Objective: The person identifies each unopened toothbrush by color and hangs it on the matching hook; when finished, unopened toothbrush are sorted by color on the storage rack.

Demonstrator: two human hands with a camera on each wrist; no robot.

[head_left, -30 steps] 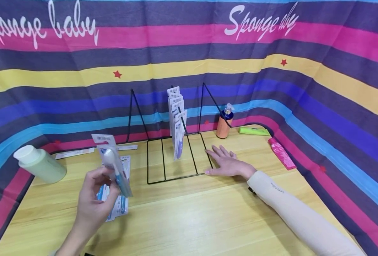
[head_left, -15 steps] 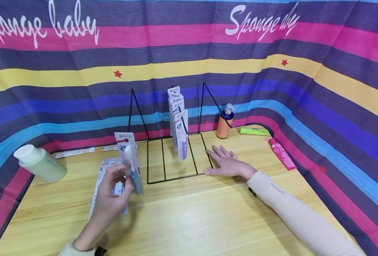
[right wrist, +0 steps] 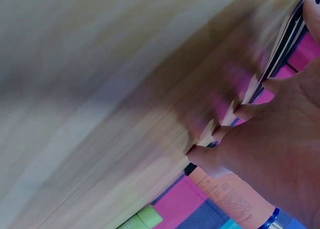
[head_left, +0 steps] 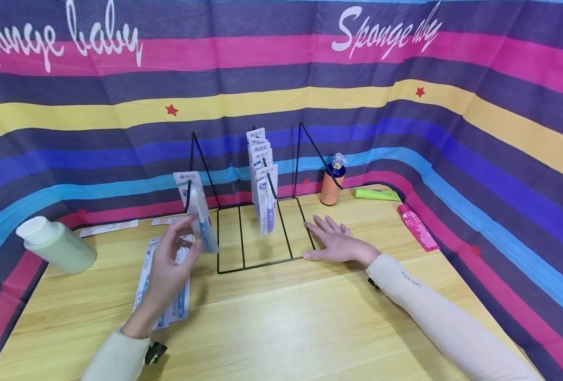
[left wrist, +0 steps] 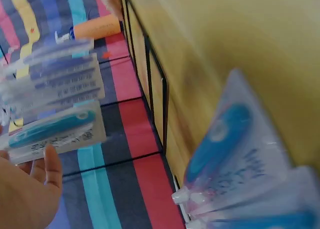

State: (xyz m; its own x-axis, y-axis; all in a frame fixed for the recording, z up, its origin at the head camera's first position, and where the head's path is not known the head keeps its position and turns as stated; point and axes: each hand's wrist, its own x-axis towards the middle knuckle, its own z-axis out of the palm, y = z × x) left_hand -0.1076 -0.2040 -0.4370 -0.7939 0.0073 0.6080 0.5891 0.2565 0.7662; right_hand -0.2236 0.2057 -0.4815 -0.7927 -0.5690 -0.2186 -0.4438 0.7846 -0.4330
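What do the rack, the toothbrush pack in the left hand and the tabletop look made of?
Rack: probably metal wire, coated black; thin, straight rods with tight bends.
Toothbrush pack: likely clear, glossy plastic; see-through front. Backing: card or plastic, can't tell.
Tabletop: wood or wood-look laminate, satin; grain streaks, soft glare.

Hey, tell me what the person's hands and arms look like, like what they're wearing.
Both the left hand and right hand are bare, with no gloves. The left sleeve and right sleeve are long and cream-coloured; the right bears small dark lettering. Something black shows at each cuff.
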